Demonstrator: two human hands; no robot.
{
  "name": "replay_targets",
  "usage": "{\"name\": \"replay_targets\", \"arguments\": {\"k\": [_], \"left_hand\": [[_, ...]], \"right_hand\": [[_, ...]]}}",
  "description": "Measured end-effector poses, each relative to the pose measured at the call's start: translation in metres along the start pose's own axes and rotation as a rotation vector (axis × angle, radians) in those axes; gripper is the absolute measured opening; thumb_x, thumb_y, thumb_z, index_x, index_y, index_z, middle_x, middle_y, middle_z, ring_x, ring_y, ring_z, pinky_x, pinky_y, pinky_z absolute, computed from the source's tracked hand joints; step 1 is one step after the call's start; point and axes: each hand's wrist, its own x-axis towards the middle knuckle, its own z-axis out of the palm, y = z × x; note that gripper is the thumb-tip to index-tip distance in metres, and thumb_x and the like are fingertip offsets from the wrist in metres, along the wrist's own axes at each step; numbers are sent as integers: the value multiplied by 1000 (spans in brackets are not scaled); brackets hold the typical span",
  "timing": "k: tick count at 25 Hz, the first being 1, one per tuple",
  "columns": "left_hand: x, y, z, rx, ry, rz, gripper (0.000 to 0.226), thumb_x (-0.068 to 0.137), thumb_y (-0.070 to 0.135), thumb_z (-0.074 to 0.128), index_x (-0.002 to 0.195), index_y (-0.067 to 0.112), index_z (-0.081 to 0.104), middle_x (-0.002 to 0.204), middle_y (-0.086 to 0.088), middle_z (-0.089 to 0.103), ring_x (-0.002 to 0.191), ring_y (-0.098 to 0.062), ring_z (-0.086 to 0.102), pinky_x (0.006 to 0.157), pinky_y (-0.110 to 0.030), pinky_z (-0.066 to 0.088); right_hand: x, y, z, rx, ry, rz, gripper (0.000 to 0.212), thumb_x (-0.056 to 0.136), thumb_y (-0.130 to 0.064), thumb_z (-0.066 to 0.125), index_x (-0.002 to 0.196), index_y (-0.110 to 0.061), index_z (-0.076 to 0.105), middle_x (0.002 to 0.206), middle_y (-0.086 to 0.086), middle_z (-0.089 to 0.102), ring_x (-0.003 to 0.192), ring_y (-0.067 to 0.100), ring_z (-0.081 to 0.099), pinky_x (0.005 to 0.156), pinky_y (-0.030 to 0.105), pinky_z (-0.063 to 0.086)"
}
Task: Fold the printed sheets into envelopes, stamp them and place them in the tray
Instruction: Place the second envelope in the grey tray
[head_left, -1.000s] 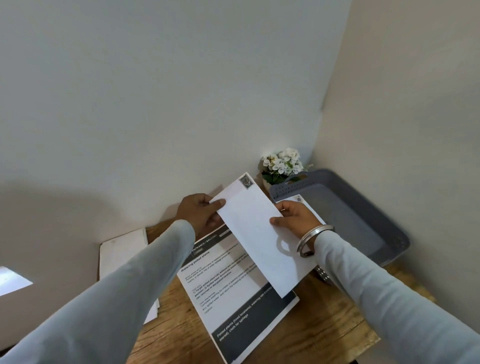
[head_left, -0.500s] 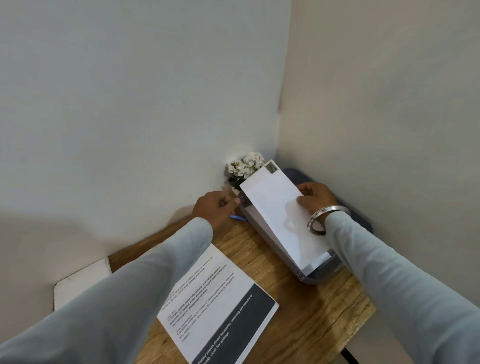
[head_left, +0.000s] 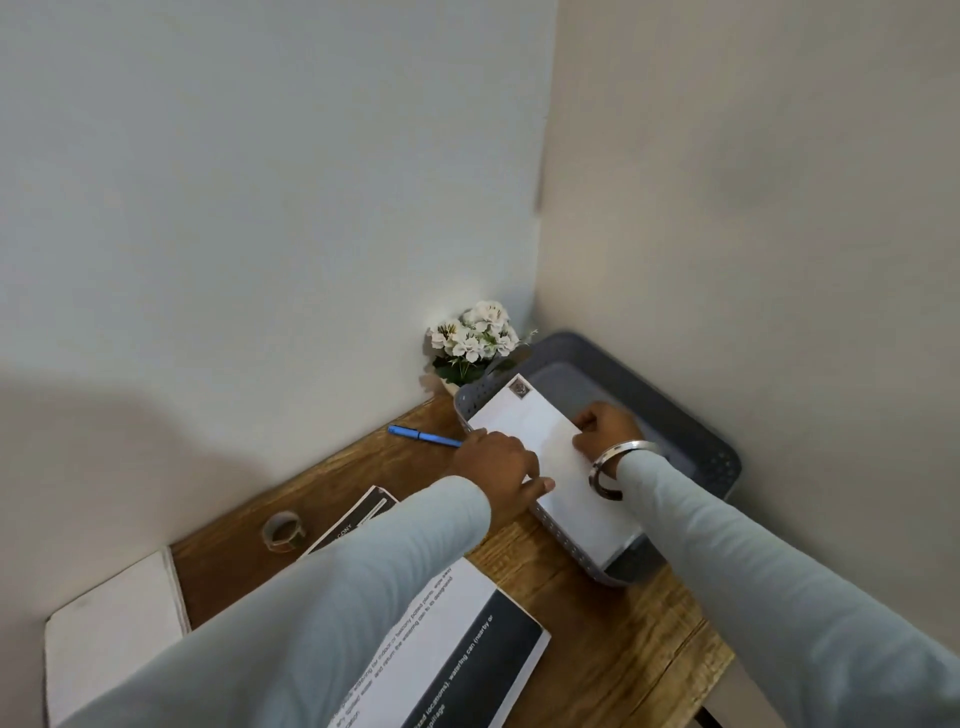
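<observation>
Soft dim light; broad shadow at left; wide-angle bowing

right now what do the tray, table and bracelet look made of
Tray: likely plastic, matte grey, with moulded rows of small holes in its walls.
Table: wood or wood-look laminate; brown grain lines, low sheen.
Bracelet: looks like metal; silvery, polished, catching bright highlights.

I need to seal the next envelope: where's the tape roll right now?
The tape roll lies on the wooden desk at left, between the white envelope stack and the printed sheets.
</observation>
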Motion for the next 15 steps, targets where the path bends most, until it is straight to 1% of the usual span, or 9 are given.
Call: {"name": "replay_targets", "arguments": {"k": [1,2,4,6,8,11,13,15], "left_hand": [[4,4,4,38,-41,2,56,99,63,31,117,25,69,113,0,69,108,-24,60,108,-46,37],[8,8,7,62,-85,1,62,99,65,26,116,24,69,110,-1,70,105,-25,62,110,-47,35],[13,14,13,82,-172,-5,71,98,68,17,115,22,68,107,-3,72,105,-26,63,117,-50,28],[16,17,18,110,-218,-6,76,97,70,12,116,22,67,109,-3,71,110,-26,62,120,-52,20],[17,18,19,139,-237,9,78,96,71,10,118,23,67,111,-4,71,115,-26,60,121,-54,14],[17,18,19,144,-255,12,79,95,71,9,116,24,69,111,-2,71,118,-26,58,121,-56,9],[14,16,16,125,-228,29,77,96,70,11,116,25,70,112,-1,71,119,-25,57,121,-57,8],[8,13,11,74,-153,48,69,98,67,17,117,26,69,117,1,70,123,-24,55,121,-58,9]], "right_hand": [[0,1,4,-75,-28,-7,10,89,-13,63,94,-22,64,99,6,67,87,28,63,74,31,49],[0,2,8,-171,-56,-28,12,91,-18,62,102,-22,65,103,6,66,89,28,64,76,32,50],[1,3,14,-355,-107,-68,28,92,-25,59,119,-24,64,114,5,63,98,31,63,84,39,55],[0,4,19,-446,-145,-65,37,90,-30,59,127,-26,59,122,6,59,108,34,61,92,48,54],[-3,4,21,-486,-148,-73,39,90,-32,61,128,-23,58,125,8,57,113,35,58,95,49,53],[-3,6,20,-462,-142,-79,38,93,-33,60,130,-22,58,129,7,59,113,32,59,98,44,51],[-3,5,16,-415,-157,-83,41,94,-34,61,133,-23,56,135,5,58,117,31,59,101,43,50],[-5,0,12,-385,-142,-119,41,94,-35,61,134,-24,56,137,5,57,118,31,59,101,43,50]]}}
